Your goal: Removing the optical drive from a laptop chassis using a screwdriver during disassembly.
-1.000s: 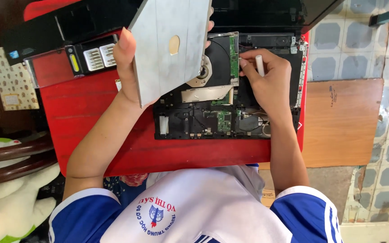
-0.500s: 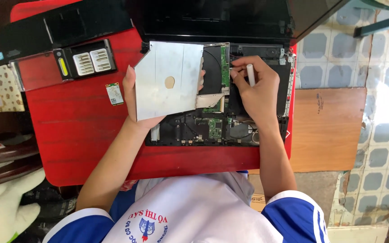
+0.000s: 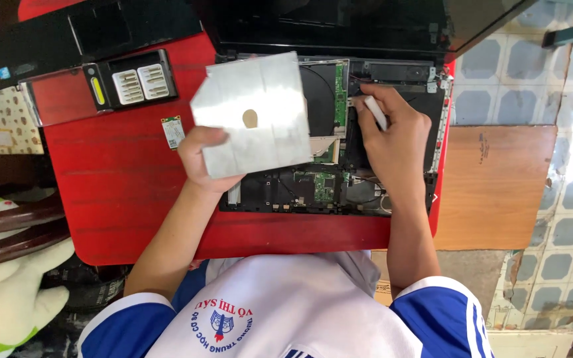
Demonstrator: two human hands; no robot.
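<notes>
An opened laptop base (image 3: pixel 319 189) with bare circuit boards lies on a red table (image 3: pixel 121 192). My left hand (image 3: pixel 203 156) grips a flat silver metal drive (image 3: pixel 256 113) by its near edge and holds it tilted above the left part of the base. My right hand (image 3: pixel 392 142) rests inside the base on the right and pinches a small white tool (image 3: pixel 374 111) whose tip points at the boards. The black lid (image 3: pixel 339 26) stands open at the far side.
A screwdriver bit case (image 3: pixel 130 83) and a black removed panel (image 3: pixel 81 33) lie at the far left of the table. A small green card (image 3: pixel 172 131) sits beside my left hand. A wooden board (image 3: pixel 492 185) is on the right, a plush toy (image 3: pixel 1 305) on the left.
My left hand has lowered the silver drive and turned it flatter, closer over the laptop base. My right hand stays in the base with the white tool.
</notes>
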